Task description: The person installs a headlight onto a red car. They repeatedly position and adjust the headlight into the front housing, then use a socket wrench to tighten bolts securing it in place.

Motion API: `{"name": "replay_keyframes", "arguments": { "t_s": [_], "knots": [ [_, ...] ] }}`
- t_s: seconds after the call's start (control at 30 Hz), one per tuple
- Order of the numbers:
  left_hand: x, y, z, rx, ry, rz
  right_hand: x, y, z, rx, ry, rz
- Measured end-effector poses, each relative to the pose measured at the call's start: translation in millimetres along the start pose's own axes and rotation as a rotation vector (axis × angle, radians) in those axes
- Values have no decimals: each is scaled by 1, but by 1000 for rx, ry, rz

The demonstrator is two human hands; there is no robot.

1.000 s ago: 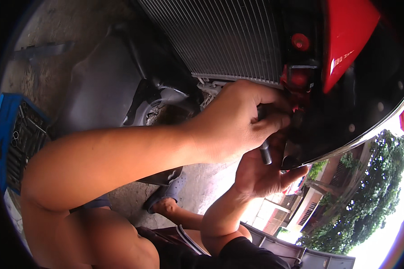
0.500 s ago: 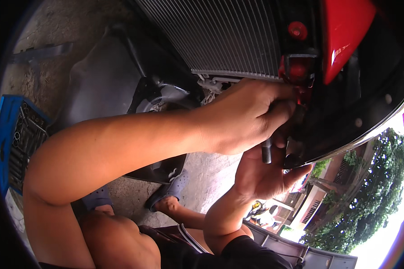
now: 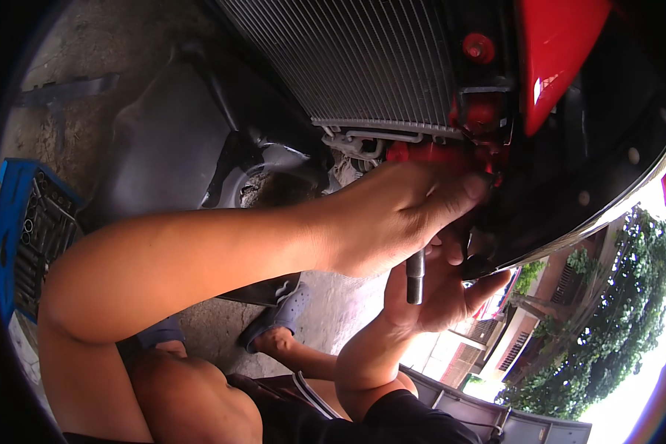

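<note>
A dark metal bar with a cylindrical end sticks out downward from my left hand. That hand is closed around it, its thumb stretched toward red metal parts beside the radiator; its other fingers are mostly hidden. Below it, my right hand is palm up with the thumb apart. Its fingers reach up behind the bar, next to the lower tip of the black trim, and are partly hidden. I cannot tell whether they touch the trim.
A finned radiator and a red body panel are above. A large black plastic part lies on the ground at left. Beyond it stands a blue tool case with metal tools. My foot in a clog is below.
My left hand has shifted slightly down and left, its thumb now straighter. The bar has moved down-left with it and shows more of its length. The right hand stays nearly in place.
</note>
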State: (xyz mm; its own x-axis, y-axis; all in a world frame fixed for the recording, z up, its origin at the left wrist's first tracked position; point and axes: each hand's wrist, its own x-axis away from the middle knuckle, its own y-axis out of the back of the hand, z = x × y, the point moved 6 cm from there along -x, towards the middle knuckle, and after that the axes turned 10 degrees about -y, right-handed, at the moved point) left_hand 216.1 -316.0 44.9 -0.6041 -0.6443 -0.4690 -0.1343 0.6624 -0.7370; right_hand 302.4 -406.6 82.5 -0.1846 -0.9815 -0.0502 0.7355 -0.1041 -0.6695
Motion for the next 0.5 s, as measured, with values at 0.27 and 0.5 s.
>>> {"name": "replay_keyframes", "arguments": {
  "t_s": [0.27, 0.5],
  "knots": [
    [-2, 6, 4, 13, 62, 73, -2, -4, -2, 43, -52, -46],
    [9, 4, -1, 160, -12, -91, -1, 1, -3, 45, 31, -102]
  ]
}}
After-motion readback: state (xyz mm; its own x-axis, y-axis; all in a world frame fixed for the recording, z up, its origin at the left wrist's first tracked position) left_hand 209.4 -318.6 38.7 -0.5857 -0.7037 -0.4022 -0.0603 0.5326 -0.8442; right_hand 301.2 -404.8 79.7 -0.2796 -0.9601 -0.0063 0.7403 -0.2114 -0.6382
